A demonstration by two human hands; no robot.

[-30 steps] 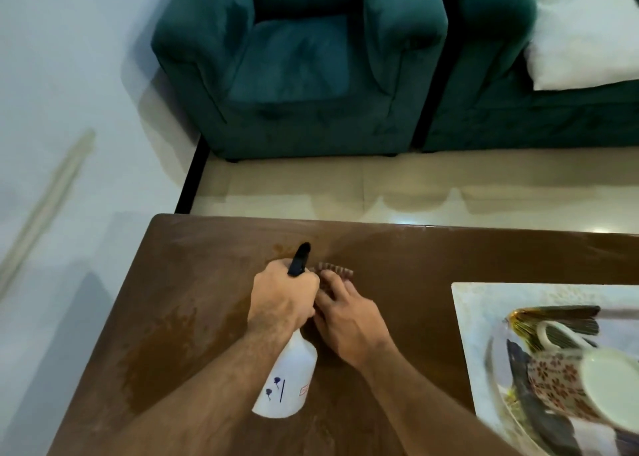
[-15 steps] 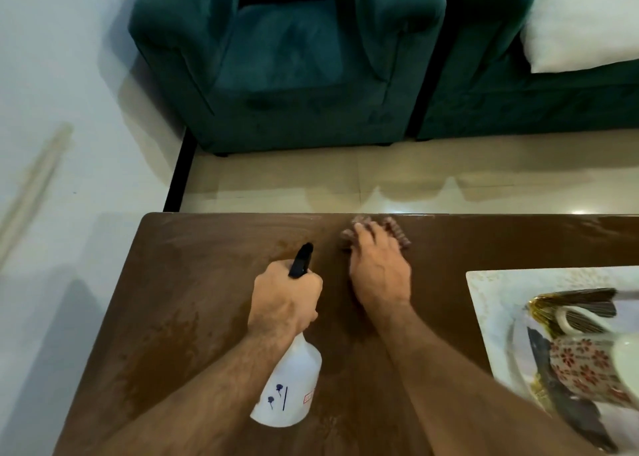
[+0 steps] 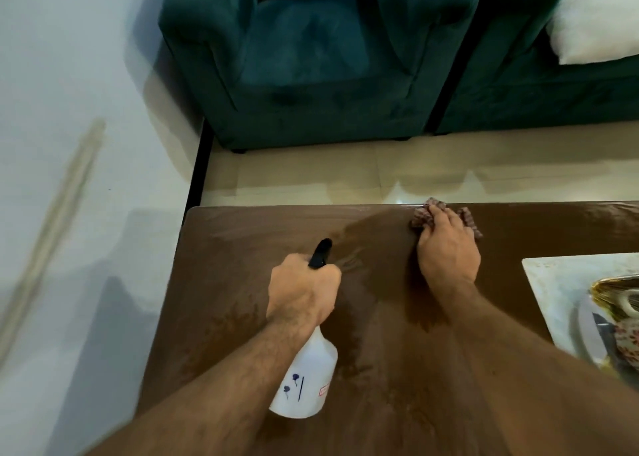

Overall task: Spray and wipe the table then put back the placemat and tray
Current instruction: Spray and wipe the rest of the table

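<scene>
My left hand (image 3: 304, 289) grips the neck of a white spray bottle (image 3: 306, 383) with a black nozzle, held just above the brown wooden table (image 3: 235, 282). At the table's far edge my right hand (image 3: 447, 248) presses a reddish checked cloth (image 3: 422, 217) flat on the wood; most of the cloth is hidden under the hand. A wet streak shows on the wood left of the cloth. At the right edge lies a pale placemat (image 3: 549, 275) carrying a tray (image 3: 600, 284) and a patterned cup (image 3: 631, 334), both partly cut off.
A teal armchair (image 3: 311, 58) stands beyond the table across a strip of beige floor tiles (image 3: 345, 175). A second teal sofa seat (image 3: 539, 92) with a white cushion (image 3: 598, 13) is at the back right. A white wall (image 3: 69, 144) runs along the left.
My right hand has slid the cloth away from the bottle, forward and to the right, up to the table's far edge. My left hand and the bottle have stayed in place.
</scene>
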